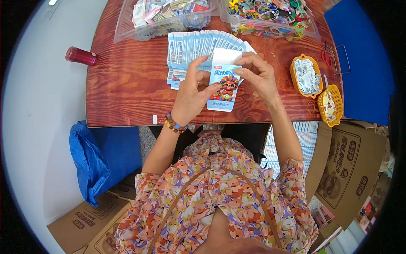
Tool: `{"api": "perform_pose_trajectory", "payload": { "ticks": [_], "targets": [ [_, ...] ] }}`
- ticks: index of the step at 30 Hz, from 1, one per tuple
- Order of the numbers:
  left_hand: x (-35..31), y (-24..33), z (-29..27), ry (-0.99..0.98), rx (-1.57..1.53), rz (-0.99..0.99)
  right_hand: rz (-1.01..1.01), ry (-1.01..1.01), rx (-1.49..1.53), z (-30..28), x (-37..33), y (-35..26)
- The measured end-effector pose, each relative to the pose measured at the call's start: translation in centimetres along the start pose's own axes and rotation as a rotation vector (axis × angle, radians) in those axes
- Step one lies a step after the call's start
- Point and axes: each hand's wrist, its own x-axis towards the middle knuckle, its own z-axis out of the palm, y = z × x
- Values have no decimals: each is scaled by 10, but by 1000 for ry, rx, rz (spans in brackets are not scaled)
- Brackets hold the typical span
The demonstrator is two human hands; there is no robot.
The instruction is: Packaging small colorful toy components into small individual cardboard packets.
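Observation:
A small light-blue cardboard box (223,104) with a cartoon figure on its front is held up over the near part of the table. My left hand (191,94) grips its left side, the thumb lying across the front. At the upper right edge, just below the raised white top flap (226,55), my right hand (259,75) pinches the box between thumb and fingers. Behind both hands, a fanned row of flat blue-and-white boxes (190,46) lies overlapping on the table. Part of that row is hidden by the held box and my hands.
Clear plastic bins of small packets (169,15) and colourful trinkets (270,29) stand at the back. To the right are yellow baskets with white sachets (306,76) and small cards (330,106), plus red-handled scissors (326,57). A red jar (80,56) lies at the table's left edge.

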Motion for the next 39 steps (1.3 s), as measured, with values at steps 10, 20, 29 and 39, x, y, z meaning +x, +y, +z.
{"api": "perform_pose_trajectory", "payload": {
  "ticks": [10, 20, 29, 39],
  "targets": [
    [6, 0, -11, -215, 16, 2, 38, -113, -354, -1, -4, -14],
    [-4, -8, -18, -300, -137, -28, -22, -163, -541, 9, -9, -27],
    [-12, -1, -7, -291, -143, -101, 172, -17, -221, 7, -10, -34],
    [-14, -5, -4, -257, -83, -27, 340, -169, -280, 0, -4, -51]
  ]
}}
